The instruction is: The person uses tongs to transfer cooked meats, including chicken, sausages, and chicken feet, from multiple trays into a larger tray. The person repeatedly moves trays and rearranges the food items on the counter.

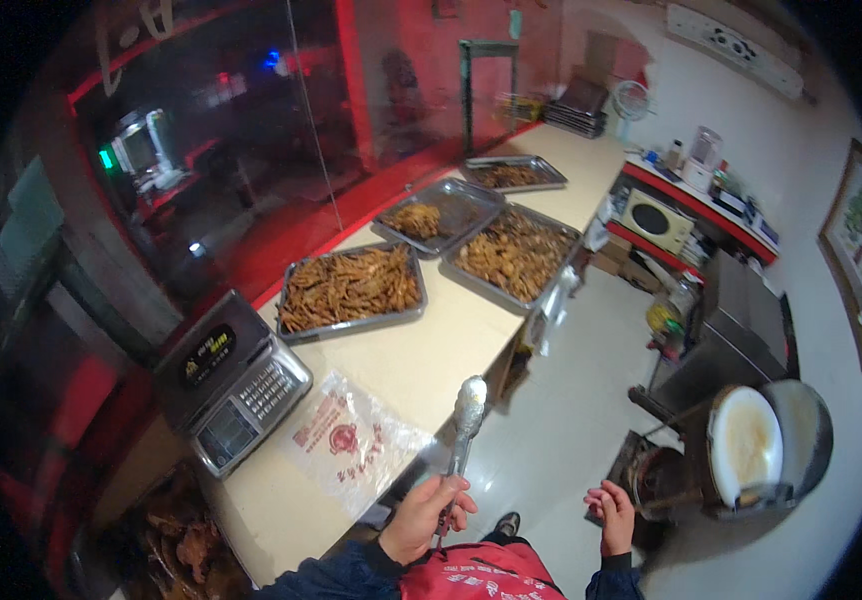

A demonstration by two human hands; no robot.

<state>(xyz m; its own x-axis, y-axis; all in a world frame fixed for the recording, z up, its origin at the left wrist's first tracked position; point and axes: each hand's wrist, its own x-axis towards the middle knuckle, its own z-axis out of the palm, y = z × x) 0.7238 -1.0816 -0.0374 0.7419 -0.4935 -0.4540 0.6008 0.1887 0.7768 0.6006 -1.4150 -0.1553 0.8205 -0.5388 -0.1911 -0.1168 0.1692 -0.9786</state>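
My left hand (427, 517) grips a pair of metal serving tongs (464, 435), whose rounded tips point up and away from me. Out over the floor hangs my right hand (614, 516), its fingers loosely curled and nothing visible in it. A thin clear plastic bag with red print (352, 439) lies flat on the cream counter (468, 341), just beyond the tongs to the left. Past the bag, a metal tray of brown cooked chicken feet (352, 289) sits near a tray of browned food pieces (513, 251).
A digital scale (247, 405) stands on the counter's left. Farther along are a partly filled tray (438, 214) and a smaller tray (513, 176). Dark cooked meat (195, 547) lies low at left. A white-topped round container (746, 446) and a steel cabinet (738, 330) stand right.
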